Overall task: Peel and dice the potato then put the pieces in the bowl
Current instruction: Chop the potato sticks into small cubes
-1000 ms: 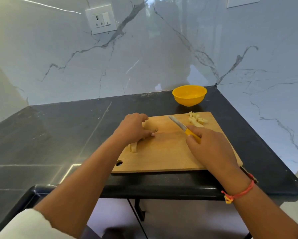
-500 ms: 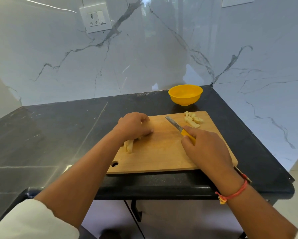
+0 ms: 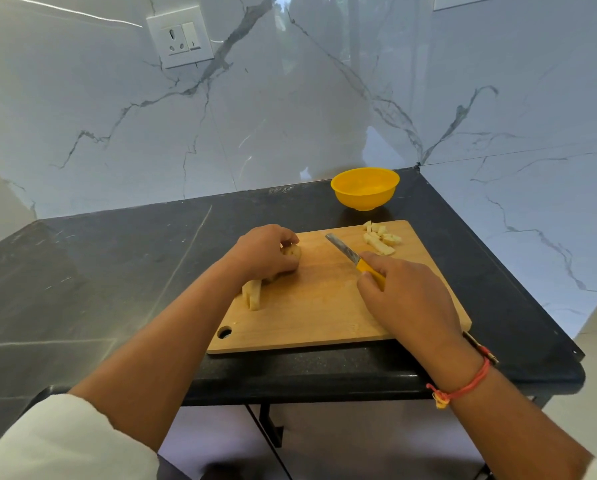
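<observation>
Left hand (image 3: 262, 251) now curls round potato (image 3: 293, 251), knife (image 3: 354, 258) apart, strips (image 3: 252, 294) at board (image 3: 318, 306) edge

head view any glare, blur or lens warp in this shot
Head view: the glossy marble wall mirrors bright patches; the black counter carries pale light streaks; the wide-angle lens skews the wall socket; bowl, knife and potato look sharp.

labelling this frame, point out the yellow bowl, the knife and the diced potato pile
yellow bowl (image 3: 365, 199), head view, outer front wall
knife (image 3: 342, 248), head view, middle of the blade
diced potato pile (image 3: 380, 244), head view, a long piece
</observation>
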`<control>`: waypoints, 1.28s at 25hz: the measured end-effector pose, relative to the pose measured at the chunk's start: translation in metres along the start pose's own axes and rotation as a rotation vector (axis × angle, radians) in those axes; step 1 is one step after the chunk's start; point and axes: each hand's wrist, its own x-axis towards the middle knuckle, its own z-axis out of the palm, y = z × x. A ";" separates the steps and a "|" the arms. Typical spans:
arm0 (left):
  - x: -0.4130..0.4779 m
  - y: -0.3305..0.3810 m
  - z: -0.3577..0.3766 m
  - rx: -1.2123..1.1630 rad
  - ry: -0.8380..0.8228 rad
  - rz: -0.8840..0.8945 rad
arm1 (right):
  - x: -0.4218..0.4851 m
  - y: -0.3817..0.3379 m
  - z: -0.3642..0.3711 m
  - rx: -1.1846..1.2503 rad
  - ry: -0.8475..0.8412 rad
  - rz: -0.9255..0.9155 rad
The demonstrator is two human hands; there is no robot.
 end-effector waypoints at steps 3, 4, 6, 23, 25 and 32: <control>0.001 0.003 -0.001 -0.056 -0.013 0.003 | 0.001 0.000 0.000 -0.005 0.007 0.003; 0.001 0.004 -0.001 -0.064 -0.007 0.011 | 0.001 0.000 0.001 -0.004 0.008 0.003; 0.002 0.007 0.000 -0.075 0.032 0.035 | 0.001 0.000 0.001 0.002 0.011 0.014; -0.009 0.039 0.010 -0.164 0.073 0.190 | 0.001 0.002 0.003 0.010 0.051 0.042; -0.011 0.038 0.009 -0.140 0.070 0.186 | 0.002 0.002 0.003 0.008 0.047 0.042; -0.009 0.038 0.009 -0.096 0.012 0.170 | 0.002 0.003 0.004 0.013 0.024 0.035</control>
